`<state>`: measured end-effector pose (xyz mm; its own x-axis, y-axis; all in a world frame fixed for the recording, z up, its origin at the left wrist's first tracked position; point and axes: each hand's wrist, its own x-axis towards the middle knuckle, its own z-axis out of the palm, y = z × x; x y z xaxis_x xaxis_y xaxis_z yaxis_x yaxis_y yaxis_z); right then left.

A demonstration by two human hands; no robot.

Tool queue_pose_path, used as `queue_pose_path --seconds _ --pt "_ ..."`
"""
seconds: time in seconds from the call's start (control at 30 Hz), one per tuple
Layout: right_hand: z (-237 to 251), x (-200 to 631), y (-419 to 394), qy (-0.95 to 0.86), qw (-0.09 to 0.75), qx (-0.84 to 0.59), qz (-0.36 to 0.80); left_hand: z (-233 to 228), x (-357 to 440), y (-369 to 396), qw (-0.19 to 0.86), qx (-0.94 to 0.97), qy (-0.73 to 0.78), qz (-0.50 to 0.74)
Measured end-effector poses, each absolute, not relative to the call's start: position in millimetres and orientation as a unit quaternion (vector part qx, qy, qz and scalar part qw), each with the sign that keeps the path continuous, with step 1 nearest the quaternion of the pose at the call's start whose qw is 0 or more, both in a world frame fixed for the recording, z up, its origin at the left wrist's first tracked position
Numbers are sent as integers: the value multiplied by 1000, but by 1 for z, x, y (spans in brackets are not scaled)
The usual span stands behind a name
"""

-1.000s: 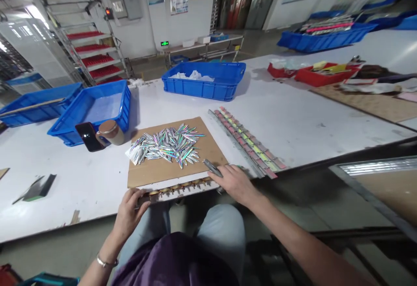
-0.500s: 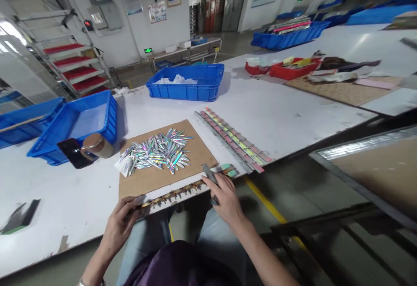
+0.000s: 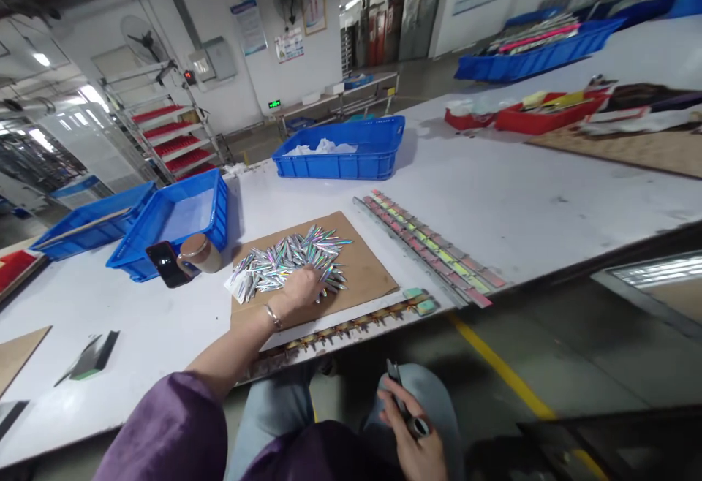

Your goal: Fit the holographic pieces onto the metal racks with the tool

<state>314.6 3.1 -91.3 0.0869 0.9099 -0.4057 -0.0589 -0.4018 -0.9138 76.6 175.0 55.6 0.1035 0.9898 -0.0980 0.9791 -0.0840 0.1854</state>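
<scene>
My left hand [image 3: 300, 289] reaches out over a pile of shiny holographic slivers [image 3: 285, 260] lying on a brown cardboard sheet [image 3: 368, 270]; its fingers rest on the near edge of the pile. My right hand [image 3: 412, 437] is down over my lap, closed around a dark pen-like tool [image 3: 403, 400]. A long rail with small clips [image 3: 340, 332] lies along the table's near edge, untouched by either hand.
A strip rack of pink and green pieces [image 3: 431, 245] lies right of the cardboard. Blue crates [image 3: 351, 148] [image 3: 174, 221] stand behind, with a phone [image 3: 167, 263] and brown cup [image 3: 199, 252] beside one. Red trays [image 3: 540, 114] sit far right. A yellow floor line [image 3: 504, 373] runs below.
My left hand left the clip rail and reached forward onto the shiny pile. My right hand pulled back from the table edge down to my lap, still holding the tool.
</scene>
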Motion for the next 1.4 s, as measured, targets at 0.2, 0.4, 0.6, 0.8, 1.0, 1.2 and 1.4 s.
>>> queue_pose_path --seconds 0.2,0.4,0.6,0.8,1.0,1.2,1.4 --pt "-114 326 -3 -375 399 -598 585 45 103 205 100 676 730 17" --pt "-102 335 11 -396 436 -588 554 51 97 192 113 676 720 106" --pt "-59 337 46 -402 547 -567 466 62 114 173 568 510 504 404" --pt "-38 318 75 -341 595 -540 489 46 158 179 508 537 479 473" --pt "-29 329 74 -194 611 -447 624 14 186 188 362 630 525 444" --pt "-22 353 91 3 570 -366 735 10 198 187 377 589 526 484" --pt "-33 355 104 -319 572 -458 601 10 198 192 435 524 501 533"
